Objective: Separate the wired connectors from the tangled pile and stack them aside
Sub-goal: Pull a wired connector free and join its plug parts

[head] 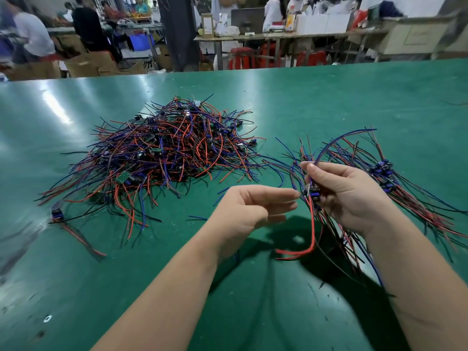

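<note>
The right hand (349, 196) is raised above the desk (329, 97), its thumb and curled fingers gripping a small bundle of wired connectors (315, 198). The blue connector bodies sit at the fingertips. Blue wires arc up and away past the thumb, while red and black wires hang down below the palm toward the person.

The left hand (248, 209) is just beside it, palm turned inward. Its fingers are nearly straight and relaxed, holding nothing, and their tips reach toward the gripped bundle. Whether they touch its wires cannot be told.

Beyond and outside the right hand, a sorted stack (385, 173) of connectors lies on the desk. Its blue bodies are gathered together and its wires fan out to either side.

Beyond the left hand and further to its outer side lies the tangled pile (162, 148), a broad heap of red, blue and black wires with small green boards and dark connector bodies mixed in. A few loose wires stretch from it toward the right hand.

Well out past the left hand, at the near edge of the pile, one stray connector (57, 214) lies by itself with its wires trailing toward the person.
</note>
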